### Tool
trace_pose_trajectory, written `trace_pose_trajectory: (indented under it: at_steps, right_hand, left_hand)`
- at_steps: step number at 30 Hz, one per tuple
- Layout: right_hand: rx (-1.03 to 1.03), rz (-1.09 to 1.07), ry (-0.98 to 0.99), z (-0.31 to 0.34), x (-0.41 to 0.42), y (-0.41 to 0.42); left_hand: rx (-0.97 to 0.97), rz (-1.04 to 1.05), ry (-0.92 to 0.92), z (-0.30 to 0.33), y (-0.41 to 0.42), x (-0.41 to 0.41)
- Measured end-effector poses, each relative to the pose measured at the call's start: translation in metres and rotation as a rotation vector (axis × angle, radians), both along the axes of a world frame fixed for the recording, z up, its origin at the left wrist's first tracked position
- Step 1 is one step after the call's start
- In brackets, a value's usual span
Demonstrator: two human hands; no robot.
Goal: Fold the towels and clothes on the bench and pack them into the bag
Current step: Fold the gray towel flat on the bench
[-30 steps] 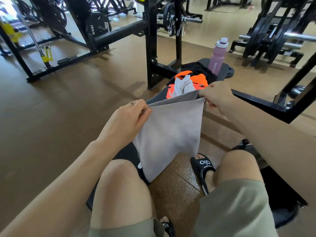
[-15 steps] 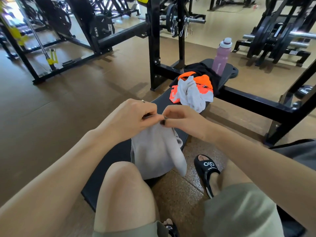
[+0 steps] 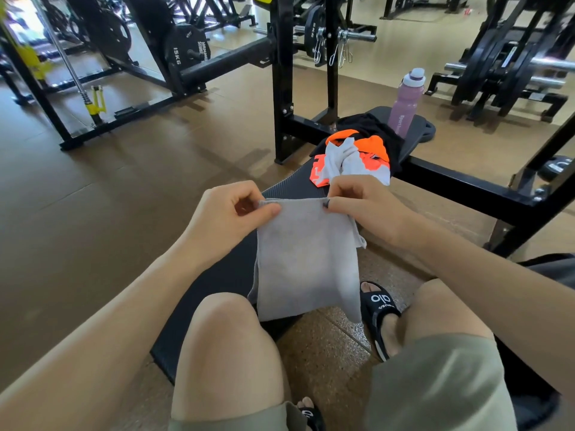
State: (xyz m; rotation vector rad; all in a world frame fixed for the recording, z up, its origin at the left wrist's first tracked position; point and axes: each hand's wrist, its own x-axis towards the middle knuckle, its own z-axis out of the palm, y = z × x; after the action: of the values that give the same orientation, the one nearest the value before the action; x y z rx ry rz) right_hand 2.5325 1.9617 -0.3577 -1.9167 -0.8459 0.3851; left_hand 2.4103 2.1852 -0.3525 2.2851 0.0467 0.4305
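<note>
A person seated astride a black gym bench (image 3: 230, 269) holds a grey towel (image 3: 306, 259) up by its top edge, the left hand (image 3: 224, 216) pinching one upper corner and the right hand (image 3: 364, 203) pinching the other, each with thumb and fingers closed tight on the cloth. The towel hangs doubled in front of the knees, its lower edge near the bench pad, a loose inner layer showing at the right side. A second ago the same towel was spread wide between the hands; half a second ago the hands met to bring its corners together; now they have drawn apart again along the narrower, folded width. That suggests one fold is done and a second fold is likely next before the towel can be packed. Farther along the bench lies an unfolded heap: an orange and white garment (image 3: 351, 157) on top of black clothing (image 3: 370, 126), with a pink water bottle (image 3: 406, 101) standing behind it. A dark shape at the right edge may be the bag (image 3: 550, 269), though that cannot be told for sure.
</note>
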Motion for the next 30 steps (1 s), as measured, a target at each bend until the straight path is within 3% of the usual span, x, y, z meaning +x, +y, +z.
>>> trace_pose_trajectory:
  at_steps: [6, 15, 22, 30]
  right_hand:
    - [-0.006, -0.008, -0.015, -0.001, -0.001, -0.004]
    - [0.048, 0.211, 0.116, 0.005, -0.017, 0.007]
    - [0.047, 0.114, 0.063, 0.006, -0.015, 0.004]
    - [0.082, 0.090, -0.007, 0.009, -0.019, 0.005]
  left_hand:
    - [-0.044, -0.035, -0.048, 0.005, -0.011, 0.003]
    - [0.054, -0.145, -0.079, 0.012, -0.028, 0.008]
    - [-0.085, -0.141, -0.024, 0.011, -0.023, 0.006]
    - [-0.060, -0.128, -0.058, 0.012, -0.029, 0.007]
